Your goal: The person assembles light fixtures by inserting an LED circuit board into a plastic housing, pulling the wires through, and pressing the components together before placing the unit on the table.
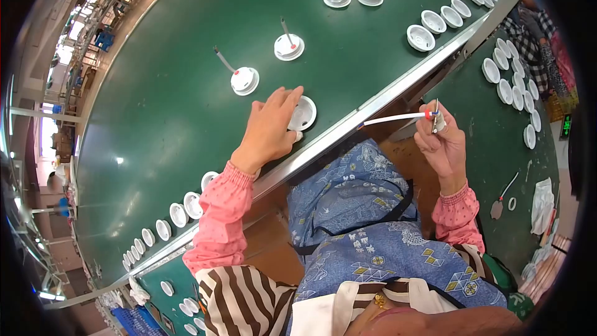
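Observation:
My left hand point(267, 129) reaches over the green belt, thumb and fingers around the rim of a white round cup point(305, 114) whose hollow side faces up. Over the gap beside the belt, my right hand point(444, 146) pinches a small flat part point(438, 122) seen nearly edge-on. From that part a white cable point(395, 118) with a red collar sticks out to the left, its free end in the air. Farther along the belt sit white round units with upright cables, the nearest unit point(245, 81) just beyond my left hand.
A row of white cups point(179, 214) lines the belt's metal edge point(311, 154) on the left; another cup row point(434, 22) stands farther right. The right-hand side table point(491, 127) holds several white cups and a cabled disc point(497, 210). A co-worker's checked sleeve point(528, 50) shows there.

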Demonstrator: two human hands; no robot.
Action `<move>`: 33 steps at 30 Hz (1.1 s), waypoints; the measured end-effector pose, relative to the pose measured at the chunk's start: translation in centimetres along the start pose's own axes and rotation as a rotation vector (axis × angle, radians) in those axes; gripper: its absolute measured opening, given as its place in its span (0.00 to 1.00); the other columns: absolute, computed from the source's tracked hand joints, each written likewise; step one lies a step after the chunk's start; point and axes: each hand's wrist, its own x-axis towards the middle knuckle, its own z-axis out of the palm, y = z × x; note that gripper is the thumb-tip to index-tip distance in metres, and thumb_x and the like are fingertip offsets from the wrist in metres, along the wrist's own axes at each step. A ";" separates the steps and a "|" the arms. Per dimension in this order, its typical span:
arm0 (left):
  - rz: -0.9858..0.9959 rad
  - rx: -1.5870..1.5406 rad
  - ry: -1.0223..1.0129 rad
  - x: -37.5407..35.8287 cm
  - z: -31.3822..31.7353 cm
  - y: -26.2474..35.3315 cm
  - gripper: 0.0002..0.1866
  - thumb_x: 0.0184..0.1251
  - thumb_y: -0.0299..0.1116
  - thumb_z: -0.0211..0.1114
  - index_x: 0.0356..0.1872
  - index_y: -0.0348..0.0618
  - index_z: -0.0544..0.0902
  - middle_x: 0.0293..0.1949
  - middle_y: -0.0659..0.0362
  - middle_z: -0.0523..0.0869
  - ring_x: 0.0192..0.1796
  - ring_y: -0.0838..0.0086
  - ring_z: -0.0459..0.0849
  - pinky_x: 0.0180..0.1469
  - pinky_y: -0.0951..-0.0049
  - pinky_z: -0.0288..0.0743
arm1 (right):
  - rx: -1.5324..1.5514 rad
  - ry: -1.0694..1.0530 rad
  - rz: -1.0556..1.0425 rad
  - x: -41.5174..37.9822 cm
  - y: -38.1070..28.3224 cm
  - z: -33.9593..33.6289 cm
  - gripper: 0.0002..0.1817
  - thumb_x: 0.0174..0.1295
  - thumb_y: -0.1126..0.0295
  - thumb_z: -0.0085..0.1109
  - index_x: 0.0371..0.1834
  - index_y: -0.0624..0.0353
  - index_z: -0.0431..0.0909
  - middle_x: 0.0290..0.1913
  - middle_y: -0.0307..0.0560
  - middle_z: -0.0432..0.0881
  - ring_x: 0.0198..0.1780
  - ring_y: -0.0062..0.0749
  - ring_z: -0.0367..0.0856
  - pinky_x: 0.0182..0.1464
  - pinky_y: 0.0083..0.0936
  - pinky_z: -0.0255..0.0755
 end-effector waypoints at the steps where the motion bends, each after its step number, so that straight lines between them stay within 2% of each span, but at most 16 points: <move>1: 0.029 -0.024 -0.002 0.7 0.4 0.1 0.46 0.51 0.23 0.71 0.76 0.50 0.67 0.72 0.51 0.72 0.76 0.55 0.67 0.66 0.53 0.64 | 0.001 0.006 -0.019 0.1 -0.1 0.1 0.17 0.68 0.69 0.64 0.54 0.68 0.75 0.30 0.40 0.72 0.23 0.18 0.63 0.25 0.18 0.54; 3: 0.097 -0.073 -0.023 2.2 1.2 1.1 0.46 0.50 0.21 0.71 0.76 0.53 0.68 0.74 0.55 0.71 0.79 0.56 0.63 0.66 0.51 0.64 | 0.027 -0.033 -0.022 0.4 -0.4 0.1 0.15 0.68 0.69 0.64 0.51 0.67 0.74 0.32 0.40 0.72 0.23 0.18 0.62 0.25 0.19 0.54; 4: 0.102 -0.020 -0.054 2.5 1.4 1.9 0.47 0.50 0.17 0.68 0.76 0.56 0.68 0.77 0.60 0.69 0.82 0.56 0.58 0.67 0.50 0.63 | 0.028 -0.034 -0.025 0.6 -0.4 0.1 0.14 0.68 0.69 0.65 0.50 0.66 0.74 0.32 0.40 0.71 0.23 0.18 0.62 0.25 0.19 0.54; 7: 0.187 0.308 0.127 2.8 0.6 3.1 0.48 0.50 0.14 0.66 0.77 0.59 0.69 0.77 0.63 0.69 0.82 0.54 0.57 0.70 0.48 0.62 | 0.027 -0.063 -0.021 1.4 -0.6 -0.2 0.13 0.69 0.69 0.65 0.47 0.65 0.74 0.32 0.39 0.70 0.23 0.17 0.61 0.25 0.18 0.54; 8: 0.168 0.362 0.168 2.5 -0.3 3.8 0.47 0.51 0.12 0.64 0.77 0.54 0.69 0.76 0.60 0.70 0.81 0.53 0.60 0.71 0.50 0.63 | 0.025 -0.085 -0.022 1.6 -0.6 -0.4 0.12 0.69 0.69 0.65 0.46 0.64 0.74 0.32 0.39 0.70 0.23 0.17 0.61 0.25 0.18 0.53; 11: -0.005 0.059 0.465 0.8 0.8 4.8 0.44 0.50 0.12 0.62 0.75 0.47 0.70 0.73 0.54 0.72 0.77 0.52 0.65 0.67 0.51 0.67 | 0.023 -0.108 -0.026 2.1 -0.4 -0.6 0.11 0.69 0.69 0.65 0.44 0.63 0.74 0.33 0.39 0.71 0.23 0.16 0.61 0.26 0.17 0.54; 12: -0.077 -0.105 0.482 0.3 1.9 5.4 0.43 0.53 0.18 0.66 0.75 0.37 0.66 0.70 0.46 0.72 0.71 0.49 0.70 0.67 0.53 0.70 | 0.028 -0.117 -0.031 2.4 -0.2 -0.7 0.11 0.70 0.70 0.65 0.45 0.64 0.74 0.34 0.40 0.73 0.23 0.16 0.62 0.26 0.17 0.55; 15: -0.243 -0.260 0.478 0.2 5.4 7.6 0.45 0.52 0.26 0.74 0.75 0.31 0.64 0.66 0.40 0.72 0.67 0.47 0.73 0.67 0.55 0.70 | -0.035 -0.138 -0.015 3.6 0.0 -0.3 0.10 0.70 0.71 0.64 0.46 0.64 0.75 0.36 0.42 0.78 0.25 0.16 0.66 0.27 0.15 0.57; 18: -0.345 -0.264 0.530 2.1 7.3 7.7 0.47 0.51 0.33 0.79 0.72 0.29 0.65 0.63 0.40 0.72 0.64 0.46 0.75 0.65 0.55 0.71 | -0.151 -0.140 0.037 4.8 0.4 0.3 0.10 0.70 0.71 0.64 0.47 0.65 0.76 0.38 0.45 0.82 0.28 0.17 0.71 0.28 0.14 0.60; 22: -0.263 -0.299 0.543 2.8 8.5 5.7 0.44 0.50 0.36 0.80 0.68 0.31 0.68 0.60 0.42 0.74 0.60 0.48 0.76 0.62 0.55 0.72 | -0.321 -0.154 0.122 6.9 0.6 1.3 0.11 0.70 0.70 0.65 0.46 0.66 0.78 0.37 0.44 0.83 0.28 0.15 0.72 0.27 0.12 0.61; 25: -0.199 -0.329 0.539 2.0 8.2 5.2 0.44 0.49 0.35 0.79 0.69 0.32 0.68 0.59 0.43 0.75 0.59 0.49 0.76 0.61 0.55 0.71 | -0.381 -0.195 0.162 7.3 0.8 1.4 0.10 0.70 0.70 0.65 0.45 0.66 0.79 0.36 0.43 0.84 0.28 0.13 0.71 0.27 0.12 0.60; 28: -0.131 -0.277 0.530 1.1 7.1 5.7 0.45 0.45 0.27 0.78 0.70 0.33 0.69 0.58 0.45 0.77 0.60 0.52 0.79 0.64 0.59 0.74 | -0.445 -0.225 0.178 7.4 1.0 1.7 0.09 0.70 0.70 0.65 0.45 0.66 0.80 0.35 0.42 0.84 0.27 0.12 0.71 0.27 0.12 0.60; 33: -0.076 -0.320 0.489 0.3 6.0 6.3 0.49 0.43 0.25 0.77 0.74 0.35 0.67 0.59 0.45 0.77 0.60 0.53 0.80 0.63 0.60 0.75 | -0.552 -0.197 0.199 7.2 1.3 2.2 0.09 0.69 0.71 0.66 0.45 0.65 0.81 0.34 0.39 0.84 0.27 0.10 0.70 0.27 0.12 0.60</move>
